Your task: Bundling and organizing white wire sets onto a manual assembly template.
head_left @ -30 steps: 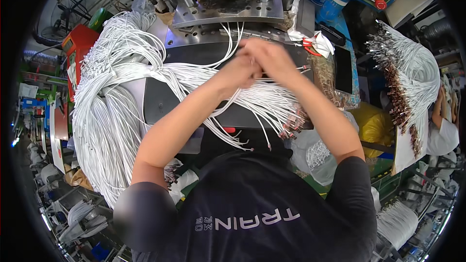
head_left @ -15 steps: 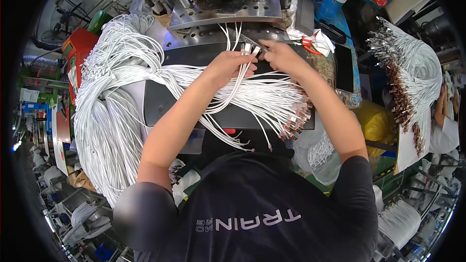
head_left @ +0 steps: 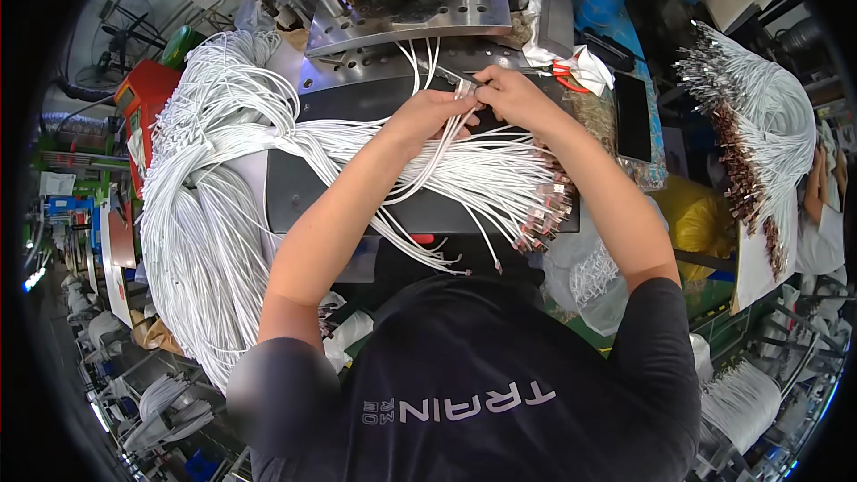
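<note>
Between the thumb and fingers of my left hand (head_left: 428, 116) are a few white cables (head_left: 437, 157), their pale connector ends (head_left: 464, 88) pointing away from me. Close against those ends is my right hand (head_left: 511, 96), its fingers pinched on a thin, dark metal tool (head_left: 446, 72) whose kind I cannot make out. Under both hands a thick bundle of white cables (head_left: 482, 170) lies across the black work surface (head_left: 299, 195), its metal-tipped plugs (head_left: 546, 212) fanned out on the right. Two or three more cables (head_left: 427, 55) run up to the perforated metal plate.
A steel press with posts (head_left: 420, 16) stands directly ahead. Heaped white cables (head_left: 201, 241) hang at the left. Red-handled scissors (head_left: 568, 78) lie by crumpled white paper at right. Another cable bundle (head_left: 768, 116) rests farther right, near another person's arm (head_left: 814, 187).
My right hand has come inward and closed up to my left, meeting the connector ends. My left hand still grips the cables.
</note>
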### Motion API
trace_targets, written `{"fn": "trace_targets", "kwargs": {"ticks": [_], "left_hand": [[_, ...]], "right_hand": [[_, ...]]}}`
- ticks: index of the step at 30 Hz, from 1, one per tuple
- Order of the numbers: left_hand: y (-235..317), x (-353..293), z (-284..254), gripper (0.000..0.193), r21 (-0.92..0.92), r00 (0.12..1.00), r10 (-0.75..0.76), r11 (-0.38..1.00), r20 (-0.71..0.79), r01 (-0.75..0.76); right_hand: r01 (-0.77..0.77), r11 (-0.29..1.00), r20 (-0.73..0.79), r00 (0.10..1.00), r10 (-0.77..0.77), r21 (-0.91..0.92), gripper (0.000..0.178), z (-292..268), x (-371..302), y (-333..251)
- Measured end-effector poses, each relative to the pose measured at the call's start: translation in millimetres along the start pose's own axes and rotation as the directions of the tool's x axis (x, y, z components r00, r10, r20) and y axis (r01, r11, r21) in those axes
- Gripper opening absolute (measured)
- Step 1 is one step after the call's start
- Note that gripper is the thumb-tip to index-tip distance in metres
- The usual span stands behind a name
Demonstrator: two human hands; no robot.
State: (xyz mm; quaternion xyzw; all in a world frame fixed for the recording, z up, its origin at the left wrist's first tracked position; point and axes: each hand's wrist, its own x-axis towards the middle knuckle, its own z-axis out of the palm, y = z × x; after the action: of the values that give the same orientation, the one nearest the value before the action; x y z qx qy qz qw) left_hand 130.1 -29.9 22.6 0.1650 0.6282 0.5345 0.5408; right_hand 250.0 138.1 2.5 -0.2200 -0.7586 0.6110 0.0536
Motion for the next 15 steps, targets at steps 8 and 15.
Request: {"fn": "trace_targets", "kwargs": {"ticks": [8,15], "left_hand": [[10,0,-13,0.024,0.144,0.999,-0.032,0.989,0.037,0.026],[3,1,-10,0.025,-0.038,0.996,0.019,0.999,0.092,-0.016]], "right_hand": [[0.061,0.987,-0.036,0.998,-0.056,0.148,0.038,-4,5,15],[0.236,0.963,0.041,0.969,-0.243,0.131,0.043,-6,-2,10]]}}
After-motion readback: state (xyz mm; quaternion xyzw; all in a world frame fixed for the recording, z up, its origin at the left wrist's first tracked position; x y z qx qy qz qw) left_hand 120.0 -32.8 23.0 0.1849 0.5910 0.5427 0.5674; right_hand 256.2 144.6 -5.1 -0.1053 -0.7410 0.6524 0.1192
